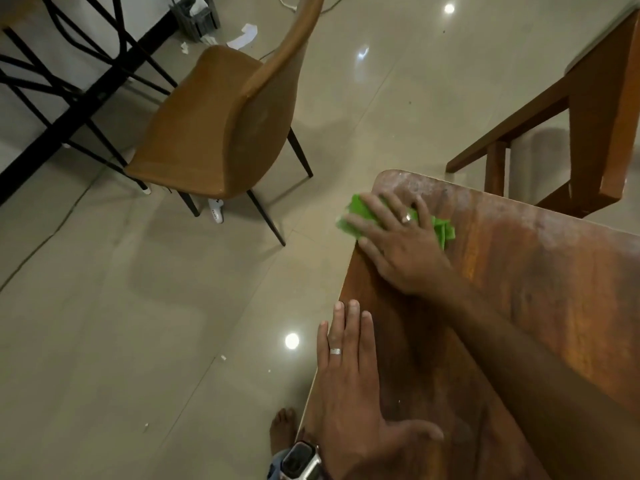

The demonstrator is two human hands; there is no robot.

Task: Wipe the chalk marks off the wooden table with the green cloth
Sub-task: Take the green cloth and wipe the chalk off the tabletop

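Note:
The wooden table fills the lower right, its rounded far corner near the middle. White chalk smears dust the far corner and far edge. My right hand lies flat with straight fingers, pressing the green cloth onto the table by its left edge, close to the chalky corner. Most of the cloth is hidden under the palm; green shows at the fingertips and to the right. My left hand rests flat on the table's left edge, nearer to me, fingers straight, wearing a ring and a wristwatch.
A brown chair with black legs stands on the tiled floor left of the table. A wooden bench or frame stands beyond the table at the right. Black metal legs and paper scraps lie at the far left. My bare foot shows beside the table.

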